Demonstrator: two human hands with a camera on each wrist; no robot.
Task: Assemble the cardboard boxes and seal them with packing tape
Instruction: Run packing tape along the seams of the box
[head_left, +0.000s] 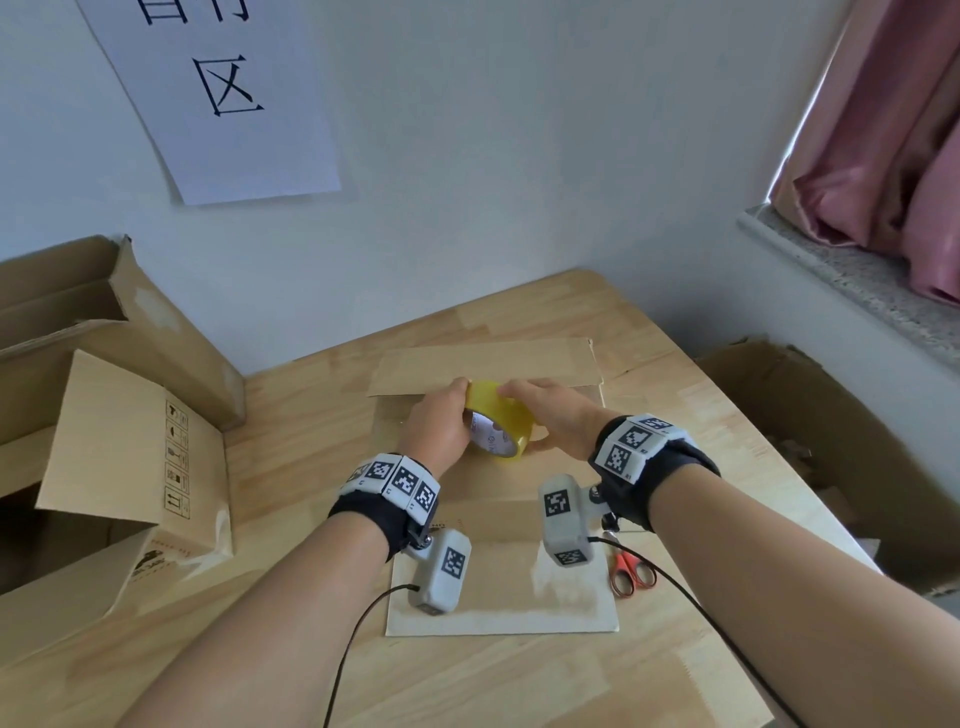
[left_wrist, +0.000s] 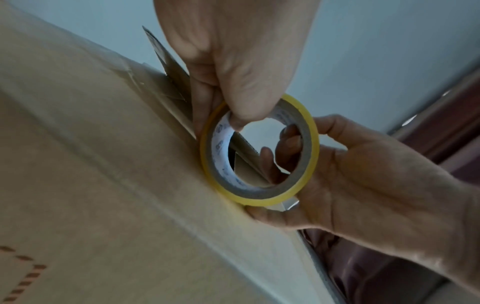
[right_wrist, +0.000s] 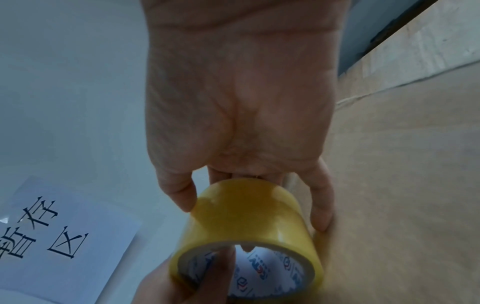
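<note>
Head view: scissors (head_left: 631, 571) lie right of the flat box (head_left: 498, 499).

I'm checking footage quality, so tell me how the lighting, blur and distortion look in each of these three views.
Head view: bright and sharp, daylight by the curtain, straight edges bowed by the wide lens. Left wrist view: dimmer, the tape roll backlit, the left hand and right hand soft. Right wrist view: darkest and bluish, the right palm looming large, a faint sheen on the roll, its near rim blurred.
</note>
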